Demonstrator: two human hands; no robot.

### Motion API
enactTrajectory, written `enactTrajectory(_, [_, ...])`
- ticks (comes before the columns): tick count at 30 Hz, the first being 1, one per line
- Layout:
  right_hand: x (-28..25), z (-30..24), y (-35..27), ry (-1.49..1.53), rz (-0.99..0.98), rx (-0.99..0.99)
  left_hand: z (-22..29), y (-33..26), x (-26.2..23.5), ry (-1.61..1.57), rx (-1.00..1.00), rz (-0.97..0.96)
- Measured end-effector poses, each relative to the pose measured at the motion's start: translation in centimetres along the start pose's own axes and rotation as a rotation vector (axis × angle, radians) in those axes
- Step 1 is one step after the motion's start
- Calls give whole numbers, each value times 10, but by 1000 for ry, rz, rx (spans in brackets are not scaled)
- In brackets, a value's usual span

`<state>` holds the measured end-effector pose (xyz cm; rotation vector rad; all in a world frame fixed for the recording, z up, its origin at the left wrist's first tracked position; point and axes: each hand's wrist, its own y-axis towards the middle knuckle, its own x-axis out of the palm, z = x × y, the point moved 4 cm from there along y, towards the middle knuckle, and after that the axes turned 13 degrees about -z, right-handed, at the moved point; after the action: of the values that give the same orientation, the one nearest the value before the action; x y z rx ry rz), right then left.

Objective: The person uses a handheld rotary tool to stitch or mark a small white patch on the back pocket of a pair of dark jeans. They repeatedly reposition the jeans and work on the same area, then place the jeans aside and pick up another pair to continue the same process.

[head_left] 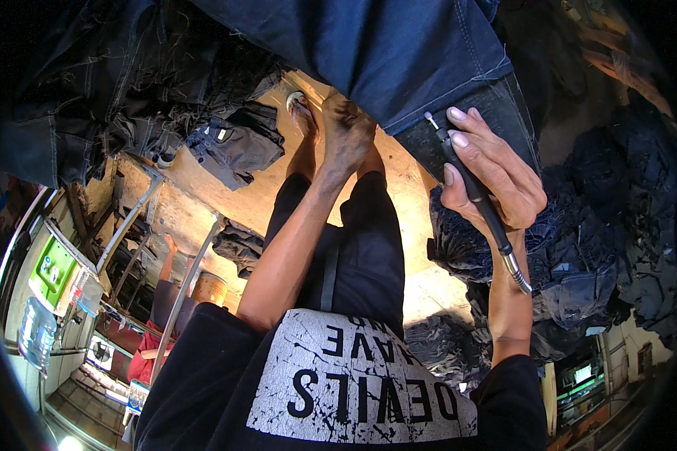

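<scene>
Dark blue denim, apparently a trouser leg (399, 56), stretches across the top of the view with its stitched hem toward me. My left hand (344, 131) is closed at the left corner of this hem; the cloth partly hides its fingers. Under the hem lies a dark flat board (515, 113), showing at the right. My right hand (496, 169) grips a slim black rotary tool (470, 180) like a pen. Its small pale tip is close to the hem; contact cannot be made out. A metal flexible shaft (513, 270) runs from its rear end over my right wrist.
Dark garments (113, 83) with loose threads hang at upper left. More garments are heaped (572, 248) on the right. A folded dark garment (237, 143) lies on the floor. At left are a green tray (49, 267), a water bottle (37, 334) and a person in red (144, 357).
</scene>
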<state>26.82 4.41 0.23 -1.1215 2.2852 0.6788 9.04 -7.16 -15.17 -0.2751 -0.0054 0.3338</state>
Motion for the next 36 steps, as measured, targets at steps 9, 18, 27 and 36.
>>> enactTrajectory(9, [-1,3,-3,-3,34,-4,-20,0,9,-107,13,41])
enactTrajectory(18, [-3,4,-5,-32,61,20,-2,4,13,-83,112,112])
enactTrajectory(27, [-4,7,-8,-58,85,33,18,10,17,-87,160,156])
enactTrajectory(36, [-5,10,-9,-51,141,41,0,6,18,-35,148,116])
